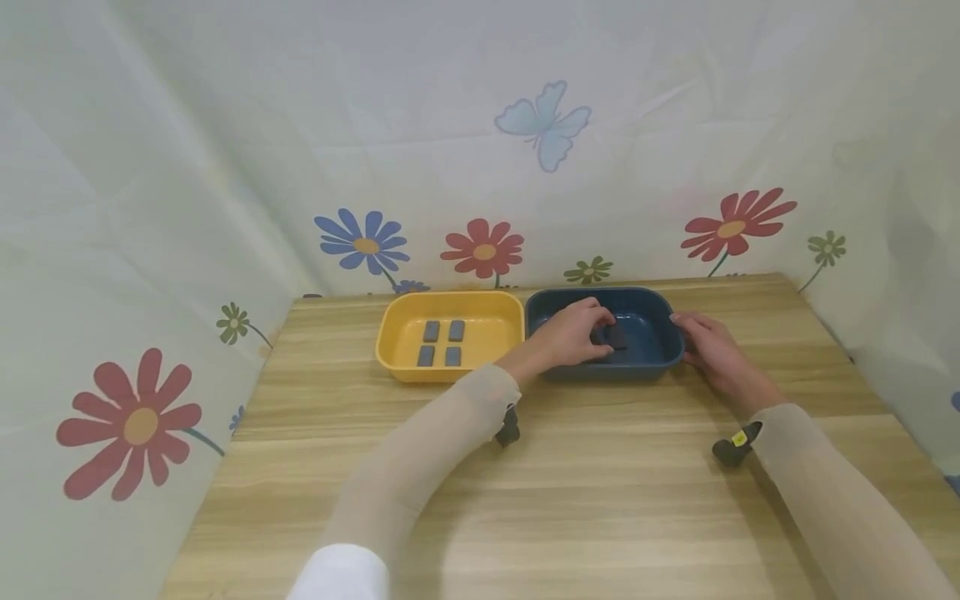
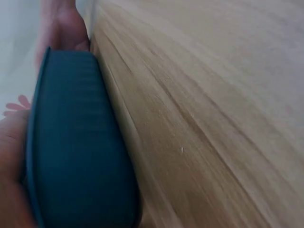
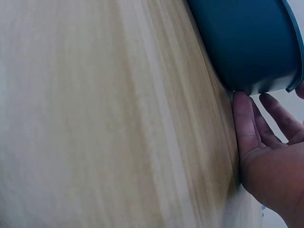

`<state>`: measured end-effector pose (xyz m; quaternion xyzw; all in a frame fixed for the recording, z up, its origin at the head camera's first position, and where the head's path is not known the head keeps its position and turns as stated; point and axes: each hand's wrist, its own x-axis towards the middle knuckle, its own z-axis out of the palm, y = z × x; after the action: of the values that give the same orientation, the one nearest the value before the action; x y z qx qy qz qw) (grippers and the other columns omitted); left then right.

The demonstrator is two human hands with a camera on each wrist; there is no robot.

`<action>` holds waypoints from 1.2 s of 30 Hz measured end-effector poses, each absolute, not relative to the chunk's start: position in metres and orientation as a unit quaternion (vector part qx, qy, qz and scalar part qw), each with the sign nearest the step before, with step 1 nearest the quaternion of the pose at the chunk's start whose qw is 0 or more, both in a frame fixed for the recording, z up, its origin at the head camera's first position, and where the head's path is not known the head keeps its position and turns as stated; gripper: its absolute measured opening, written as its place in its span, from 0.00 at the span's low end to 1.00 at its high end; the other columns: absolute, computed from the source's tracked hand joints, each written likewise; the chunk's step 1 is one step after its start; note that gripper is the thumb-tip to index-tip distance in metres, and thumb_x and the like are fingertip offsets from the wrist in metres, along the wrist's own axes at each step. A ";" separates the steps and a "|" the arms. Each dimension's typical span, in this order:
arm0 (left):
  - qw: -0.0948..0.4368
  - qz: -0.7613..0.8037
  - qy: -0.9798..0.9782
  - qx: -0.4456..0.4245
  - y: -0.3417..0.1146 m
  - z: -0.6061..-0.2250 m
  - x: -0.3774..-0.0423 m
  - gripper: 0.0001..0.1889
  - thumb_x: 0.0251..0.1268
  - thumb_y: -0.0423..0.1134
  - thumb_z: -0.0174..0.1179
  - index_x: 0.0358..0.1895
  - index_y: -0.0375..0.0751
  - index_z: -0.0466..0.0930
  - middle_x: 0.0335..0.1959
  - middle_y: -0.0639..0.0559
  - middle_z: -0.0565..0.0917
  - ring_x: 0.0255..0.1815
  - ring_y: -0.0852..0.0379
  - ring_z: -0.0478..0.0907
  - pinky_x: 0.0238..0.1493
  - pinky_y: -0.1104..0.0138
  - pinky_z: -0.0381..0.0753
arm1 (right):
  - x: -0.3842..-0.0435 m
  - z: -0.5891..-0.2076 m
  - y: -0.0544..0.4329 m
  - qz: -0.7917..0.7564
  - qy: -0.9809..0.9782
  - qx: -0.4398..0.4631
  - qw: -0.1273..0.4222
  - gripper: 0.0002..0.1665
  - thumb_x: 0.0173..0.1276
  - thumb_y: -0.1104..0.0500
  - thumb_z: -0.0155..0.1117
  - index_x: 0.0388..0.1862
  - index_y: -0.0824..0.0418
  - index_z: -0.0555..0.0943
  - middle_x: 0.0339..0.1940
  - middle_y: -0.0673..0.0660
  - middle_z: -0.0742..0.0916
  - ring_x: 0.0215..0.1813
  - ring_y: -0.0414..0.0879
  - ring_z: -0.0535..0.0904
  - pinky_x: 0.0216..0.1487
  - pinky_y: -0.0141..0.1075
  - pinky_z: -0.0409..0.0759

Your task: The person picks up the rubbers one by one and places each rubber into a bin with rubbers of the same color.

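Note:
A blue plastic tray [image 1: 652, 367] stands on the wooden table, its far side near the back edge. My left hand [image 1: 566, 336] reaches in over its near rim, with thumb and fingers curled about a dark block [image 1: 616, 337] inside. In the left wrist view that hand [image 2: 12, 166] shows only partly beside the tray wall [image 2: 80, 133], which hides the block. Against the tray's right end rests my right hand [image 1: 716, 354]. Its fairly straight fingers [image 3: 244, 121] touch the outer wall in the right wrist view.
Left of the blue tray, right beside it, sits a yellow tray [image 1: 397, 372] with several grey blocks [image 1: 455, 331] laid in two rows. The table [image 1: 585, 500] stretches toward me. A flowered cloth [image 1: 637, 192] hangs behind and along the sides.

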<state>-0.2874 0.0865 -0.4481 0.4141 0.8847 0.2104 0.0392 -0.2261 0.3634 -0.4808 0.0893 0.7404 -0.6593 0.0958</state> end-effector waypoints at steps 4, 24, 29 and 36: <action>0.054 0.203 0.886 0.414 0.091 -0.452 -0.292 0.23 0.67 0.48 0.75 0.61 0.43 0.85 0.52 0.53 0.81 0.53 0.60 0.81 0.58 0.71 0.79 | -0.228 -0.481 0.364 -0.663 0.736 0.091 0.097 0.34 0.86 0.42 0.53 0.76 0.64 0.68 0.57 0.44 0.79 0.55 0.33 0.77 0.50 0.27 0.83; 0.058 0.136 0.876 0.460 0.099 -0.467 -0.303 0.22 0.65 0.50 0.76 0.59 0.46 0.88 0.52 0.53 0.85 0.55 0.57 0.78 0.62 0.68 0.75 | -0.229 -0.479 0.365 -0.665 0.734 0.094 0.101 0.34 0.86 0.43 0.52 0.77 0.66 0.66 0.56 0.45 0.79 0.53 0.33 0.78 0.49 0.28 0.84; 0.055 0.123 0.876 0.464 0.098 -0.467 -0.303 0.22 0.66 0.51 0.76 0.59 0.47 0.88 0.52 0.54 0.85 0.54 0.57 0.77 0.61 0.67 0.76 | -0.228 -0.479 0.365 -0.661 0.739 0.084 0.098 0.34 0.86 0.42 0.52 0.75 0.66 0.67 0.57 0.46 0.79 0.54 0.33 0.78 0.50 0.28 0.85; 0.056 0.113 0.881 0.456 0.100 -0.470 -0.302 0.22 0.65 0.51 0.76 0.59 0.48 0.89 0.53 0.55 0.85 0.55 0.57 0.75 0.60 0.66 0.76 | -0.228 -0.480 0.365 -0.662 0.738 0.084 0.101 0.37 0.86 0.41 0.52 0.77 0.67 0.66 0.58 0.47 0.79 0.54 0.34 0.77 0.50 0.28 0.84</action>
<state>-0.3023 0.1000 -0.4698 0.4562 0.8809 0.1127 0.0562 -0.2283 0.3653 -0.4795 0.0837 0.7384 -0.6616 0.1006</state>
